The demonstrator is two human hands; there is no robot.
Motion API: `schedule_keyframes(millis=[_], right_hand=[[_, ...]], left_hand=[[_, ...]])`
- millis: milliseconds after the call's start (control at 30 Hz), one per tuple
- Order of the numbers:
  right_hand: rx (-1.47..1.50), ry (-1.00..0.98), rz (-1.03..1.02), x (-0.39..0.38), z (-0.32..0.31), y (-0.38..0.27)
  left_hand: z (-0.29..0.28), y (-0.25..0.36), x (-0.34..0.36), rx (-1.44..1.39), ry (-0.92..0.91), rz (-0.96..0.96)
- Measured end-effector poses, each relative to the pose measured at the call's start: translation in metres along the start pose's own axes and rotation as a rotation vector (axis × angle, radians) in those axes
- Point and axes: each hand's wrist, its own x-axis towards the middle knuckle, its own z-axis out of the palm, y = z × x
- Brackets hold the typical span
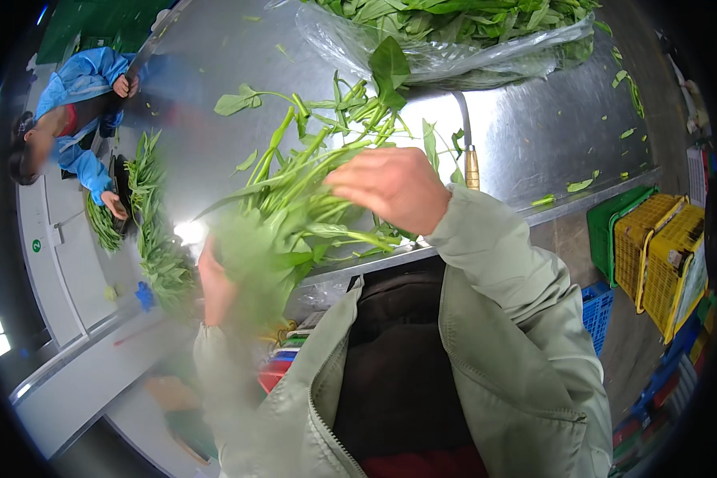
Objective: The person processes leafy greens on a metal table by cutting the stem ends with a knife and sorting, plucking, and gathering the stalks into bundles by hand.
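A loose bunch of water spinach (295,191), with long green stems and pointed leaves, lies across the near edge of the metal table in front of me. My left hand (217,279) is closed round its leafy end, where the leaves are smeared by motion. Over the stems, my right hand (390,187) has its fingers bent together and gripping some of them; the fingertips are partly hidden among the greens. Just right of that hand, a curved knife (472,166) with a wooden handle rests on the table, its blade pointing away from me.
At the far side sits a clear plastic bag (446,60) full of greens. Leaf scraps dot the metal table (526,143). A person in blue (80,88) works at the left, near a row of greens (155,215). Yellow crates (653,255) and a blue crate (596,315) stand right.
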Motion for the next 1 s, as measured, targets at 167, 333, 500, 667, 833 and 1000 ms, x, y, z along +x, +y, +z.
schedule_keyframes(millis=[167, 333, 500, 667, 833, 1000], right_hand=[[1.352, 0.565, 0.563, -0.003, -0.026, 0.041], [1.029, -0.321, 0.615, -0.017, 0.014, 0.035], [1.262, -0.213, 0.599, 0.011, 0.036, 0.005], [1.005, -0.028, 0.378, 0.005, 0.049, 0.019], [1.212, -0.283, 0.774, 0.000, 0.016, 0.027], [1.953, -0.206, 0.580, -0.020, 0.001, 0.053]], left_hand=[[-0.008, -0.008, -0.002, -0.009, -0.007, -0.049], [-0.006, -0.015, 0.006, 0.020, -0.017, -0.009], [-0.002, -0.009, 0.005, -0.014, -0.009, -0.045], [-0.001, -0.021, 0.011, -0.091, 0.015, -0.034], [-0.006, -0.026, 0.010, -0.053, -0.011, -0.019], [-0.013, -0.030, 0.011, 0.069, -0.035, 0.109]])
